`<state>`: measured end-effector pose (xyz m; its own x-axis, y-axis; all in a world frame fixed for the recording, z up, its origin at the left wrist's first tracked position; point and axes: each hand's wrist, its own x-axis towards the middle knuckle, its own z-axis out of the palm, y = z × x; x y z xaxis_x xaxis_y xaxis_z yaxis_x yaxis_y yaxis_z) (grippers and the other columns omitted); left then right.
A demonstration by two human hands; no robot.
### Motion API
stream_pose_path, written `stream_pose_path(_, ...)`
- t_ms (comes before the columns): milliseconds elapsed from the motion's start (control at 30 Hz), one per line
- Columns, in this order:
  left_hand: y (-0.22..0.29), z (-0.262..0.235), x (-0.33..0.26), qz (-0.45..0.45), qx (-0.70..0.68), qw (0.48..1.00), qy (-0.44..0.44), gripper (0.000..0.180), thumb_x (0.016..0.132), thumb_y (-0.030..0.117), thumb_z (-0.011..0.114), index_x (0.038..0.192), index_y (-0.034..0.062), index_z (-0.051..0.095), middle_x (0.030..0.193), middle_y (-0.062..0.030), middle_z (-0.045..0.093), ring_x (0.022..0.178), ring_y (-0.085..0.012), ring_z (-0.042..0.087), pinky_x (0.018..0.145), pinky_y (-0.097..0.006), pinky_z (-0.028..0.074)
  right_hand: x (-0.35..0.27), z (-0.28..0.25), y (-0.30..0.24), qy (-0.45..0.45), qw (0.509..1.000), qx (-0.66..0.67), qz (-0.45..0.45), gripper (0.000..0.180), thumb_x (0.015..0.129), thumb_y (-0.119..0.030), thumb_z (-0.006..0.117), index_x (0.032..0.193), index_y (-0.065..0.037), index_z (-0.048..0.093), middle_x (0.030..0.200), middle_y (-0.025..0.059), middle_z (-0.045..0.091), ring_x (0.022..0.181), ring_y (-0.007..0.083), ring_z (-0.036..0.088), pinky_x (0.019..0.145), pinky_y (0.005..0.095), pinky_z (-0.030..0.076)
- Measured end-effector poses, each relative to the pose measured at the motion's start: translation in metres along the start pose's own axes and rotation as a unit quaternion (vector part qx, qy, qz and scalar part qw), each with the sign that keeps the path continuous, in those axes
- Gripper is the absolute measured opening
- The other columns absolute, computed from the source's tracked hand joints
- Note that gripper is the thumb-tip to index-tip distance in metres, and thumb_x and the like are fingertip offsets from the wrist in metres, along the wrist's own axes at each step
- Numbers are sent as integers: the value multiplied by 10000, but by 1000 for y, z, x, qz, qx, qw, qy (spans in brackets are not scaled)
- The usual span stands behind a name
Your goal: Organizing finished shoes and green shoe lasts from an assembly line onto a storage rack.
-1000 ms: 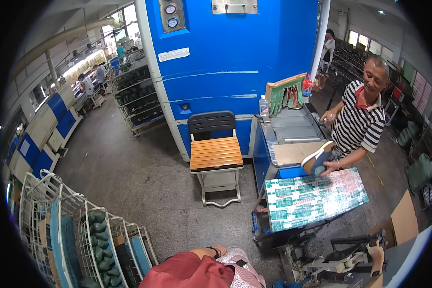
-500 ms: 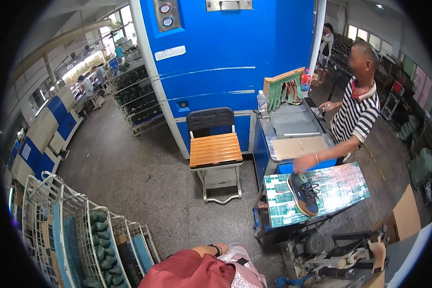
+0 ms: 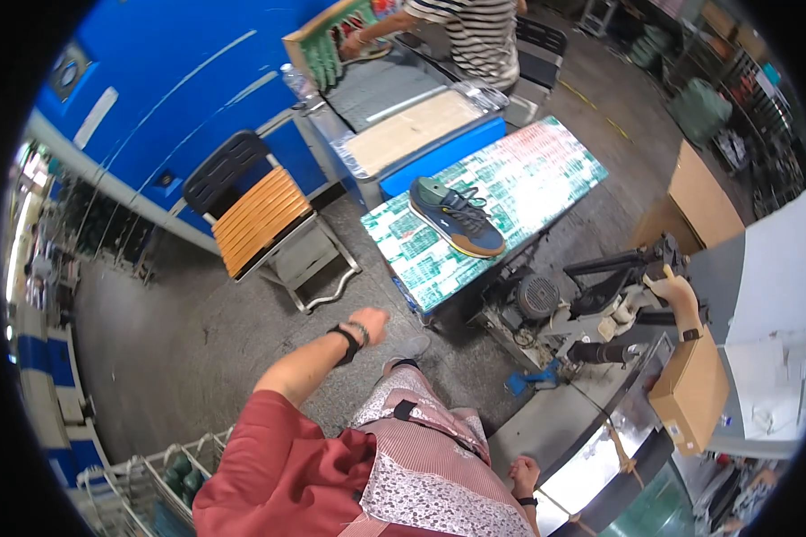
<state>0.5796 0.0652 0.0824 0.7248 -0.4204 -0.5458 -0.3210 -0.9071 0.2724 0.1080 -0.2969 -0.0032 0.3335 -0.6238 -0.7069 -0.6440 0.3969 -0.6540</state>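
My left hand (image 3: 369, 326) hangs over the floor in front of me, fingers curled closed, with nothing visible in it and dark bands at the wrist. Low by my right side, near a machine's edge, my right hand (image 3: 524, 473) is also curled closed, with nothing seen in it. Neither hand touches an object. Ahead, a dark blue sneaker (image 3: 457, 221) with a brown toe and a green last in its opening stands on a green-and-white patterned bench (image 3: 546, 148). The left hand is nearest the bench's front corner.
A wooden-slat chair (image 3: 264, 219) stands at the left, before a blue machine (image 3: 179, 54). Beyond the bench, a striped-shirt co-worker (image 3: 470, 36) reaches toward a glove-lined rack. A motorised machine (image 3: 539, 297) and cardboard box (image 3: 690, 389) are at right; a wire rack (image 3: 125, 492) sits lower left.
My view has turned right and down, and both my hands now show. The co-worker's hand has left the sneaker and reaches to the rack behind; the sneaker stays on the bench.
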Motion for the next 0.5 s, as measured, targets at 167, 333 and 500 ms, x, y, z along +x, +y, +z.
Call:
stream_pose_path(167,48,-76,103,237,82,961,116,410,782,118,661,1188,72,628,1024,-179,686,999,-371,647,828,-480,541,-52,21,3,49,996,29,63,154,922,-87,593,1020,29,614,739,96,648,586,172,621,503,276,487)
stream_pose_path(333,111,-145,161,416,138,877,199,450,757,67,641,1206,69,606,1258,-147,587,1179,-330,549,973,-461,465,-125,76,15,103,986,69,115,169,929,-112,591,1042,8,632,821,125,681,674,217,688,573,314,562)
stream_pose_path(500,122,-200,236,291,225,922,121,722,591,273,883,1227,61,616,1224,-192,645,1218,-355,581,980,-439,507,-195,117,36,138,981,51,129,214,909,-103,613,1076,26,647,838,117,685,708,207,685,603,318,564)
